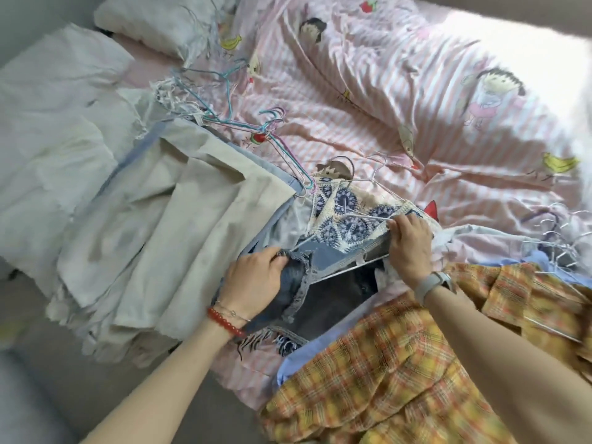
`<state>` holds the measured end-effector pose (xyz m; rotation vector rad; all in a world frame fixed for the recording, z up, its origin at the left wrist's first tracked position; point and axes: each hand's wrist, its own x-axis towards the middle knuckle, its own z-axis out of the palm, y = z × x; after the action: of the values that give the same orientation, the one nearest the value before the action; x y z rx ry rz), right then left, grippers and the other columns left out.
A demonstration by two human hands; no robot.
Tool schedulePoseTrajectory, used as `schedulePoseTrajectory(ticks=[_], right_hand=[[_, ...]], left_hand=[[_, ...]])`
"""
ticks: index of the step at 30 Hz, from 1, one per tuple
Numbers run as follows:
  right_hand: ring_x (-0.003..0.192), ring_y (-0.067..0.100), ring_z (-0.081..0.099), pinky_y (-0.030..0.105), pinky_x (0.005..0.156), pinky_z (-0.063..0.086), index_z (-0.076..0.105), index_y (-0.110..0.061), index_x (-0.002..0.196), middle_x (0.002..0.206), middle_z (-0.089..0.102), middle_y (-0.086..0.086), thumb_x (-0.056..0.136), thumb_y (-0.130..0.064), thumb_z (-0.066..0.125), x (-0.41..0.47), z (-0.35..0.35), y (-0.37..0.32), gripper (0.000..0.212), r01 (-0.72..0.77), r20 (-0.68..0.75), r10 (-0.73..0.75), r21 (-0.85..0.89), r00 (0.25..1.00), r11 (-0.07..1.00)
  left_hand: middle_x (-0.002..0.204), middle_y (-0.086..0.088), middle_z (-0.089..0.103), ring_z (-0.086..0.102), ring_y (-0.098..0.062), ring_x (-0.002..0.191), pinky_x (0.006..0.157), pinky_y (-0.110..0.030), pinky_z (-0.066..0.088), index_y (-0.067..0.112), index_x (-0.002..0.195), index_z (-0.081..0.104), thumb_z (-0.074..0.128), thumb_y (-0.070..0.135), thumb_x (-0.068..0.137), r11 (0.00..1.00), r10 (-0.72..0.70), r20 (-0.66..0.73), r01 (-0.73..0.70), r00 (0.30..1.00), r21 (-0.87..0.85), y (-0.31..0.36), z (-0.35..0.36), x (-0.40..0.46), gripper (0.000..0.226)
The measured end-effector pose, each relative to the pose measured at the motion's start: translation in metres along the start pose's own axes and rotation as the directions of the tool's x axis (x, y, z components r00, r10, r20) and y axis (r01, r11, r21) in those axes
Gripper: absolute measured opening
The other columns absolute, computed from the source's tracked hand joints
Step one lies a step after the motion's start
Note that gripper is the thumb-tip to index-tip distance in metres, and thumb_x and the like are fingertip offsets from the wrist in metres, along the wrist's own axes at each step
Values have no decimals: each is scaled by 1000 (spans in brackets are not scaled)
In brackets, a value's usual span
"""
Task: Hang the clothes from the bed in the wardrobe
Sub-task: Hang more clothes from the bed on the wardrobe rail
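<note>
Denim garment gripped by both hands, unlabelled.

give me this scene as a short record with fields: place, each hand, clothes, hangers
place: bed with pink striped cartoon cover
left hand: grips frayed denim
right hand: pinches hanger wire at the patterned top
other clothes: beige garments at left, plaid shirt at lower right
spare hangers: loose wire ones on the cover, beyond the beige garments
wardrobe: not in view
</note>
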<state>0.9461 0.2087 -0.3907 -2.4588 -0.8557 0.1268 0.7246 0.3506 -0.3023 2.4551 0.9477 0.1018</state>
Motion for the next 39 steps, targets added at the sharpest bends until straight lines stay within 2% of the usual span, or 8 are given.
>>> schedulePoseTrajectory(ticks=[10,16,20,23,30,34,37,39], right_hand=[[91,35,49,41,86,25,63,-3,94,93,59,18,93,-21,46,-46,-34,-167,25,348,-136,-342,25,930,937],[83,32,54,39,81,26,66,-5,88,83,63,13,90,-25,48,-110,-51,-289,28,621,-219,-591,109,776,776],[70,27,63,28,63,41,66,-7,92,79,69,8,89,-25,47,-160,-66,-370,26,836,-148,-833,238,534,494],[57,26,65,24,43,48,64,-6,97,74,70,8,89,-19,48,-205,-58,-409,23,931,-30,-965,273,261,244],[46,27,58,28,37,43,69,-5,82,54,61,8,80,-4,47,-316,-33,-480,22,960,-269,-956,277,118,41],[52,27,58,30,41,46,69,-6,89,58,61,7,72,3,57,-361,-33,-525,23,965,-356,-932,208,-76,-158],[53,27,57,30,44,47,69,-6,95,59,60,6,72,4,59,-392,-39,-558,27,927,-413,-883,192,-223,-324],[53,26,56,29,45,46,69,-6,97,59,59,5,68,5,62,-412,-41,-579,31,888,-433,-846,186,-310,-421]], left_hand=[[75,-9,67,60,-30,71,62,-35,44,11,87,65,49,26,92,969,-246,-301,227,921,-96,-63,-109,-131,22],[62,0,60,51,-22,52,48,-29,38,8,89,66,56,11,89,956,-283,-634,263,719,-129,-102,-175,-249,10],[52,0,52,38,-8,41,41,-18,26,6,86,66,59,7,87,894,-330,-811,435,484,-104,-130,-213,-331,7],[71,-15,66,57,-28,58,58,-30,42,1,87,67,59,4,86,852,-373,-833,507,409,-133,-153,-225,-397,9],[52,10,37,39,5,49,51,-8,31,1,73,59,55,1,88,784,-491,-864,488,110,-383,-176,-238,-542,15],[47,-1,36,39,12,45,49,-3,30,18,64,43,52,-2,89,741,-481,-875,503,-64,-444,-165,-245,-604,34],[58,-25,44,40,15,50,54,-1,31,1,71,53,49,-2,91,699,-440,-877,540,-192,-469,-158,-255,-643,21],[56,-6,45,42,11,53,56,-4,33,-6,83,60,49,1,91,671,-403,-876,565,-265,-480,-154,-265,-664,16]])
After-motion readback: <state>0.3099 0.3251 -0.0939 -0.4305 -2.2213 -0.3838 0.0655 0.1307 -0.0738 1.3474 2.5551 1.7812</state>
